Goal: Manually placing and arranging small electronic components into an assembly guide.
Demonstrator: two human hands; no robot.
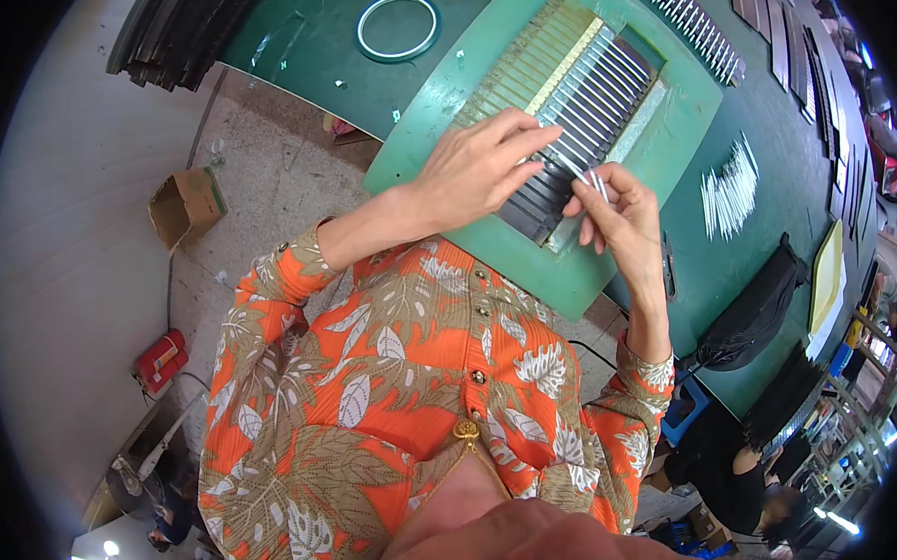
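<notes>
A slotted jig [590, 106] with dark grooves and metal strips lies on a green board [414, 143]. Thin silvery-white rods lie in several of its upper slots, while the lower slots show dark. My right hand [620, 212] is closed around a few thin white rods [595, 182] at the jig's lower right side. Their ends point up and left toward my other hand. Over the jig's left part hovers my left hand [483, 166], its thumb and forefinger apart near those rod ends. Whether it touches one is hard to see.
A loose pile of white rods [730, 192] lies on the green table to the right, near a black bag [752, 313]. A roll of tape [398, 28] and black strips [185, 18] are at the upper left. A rack of rods [695, 31] stands beyond the jig.
</notes>
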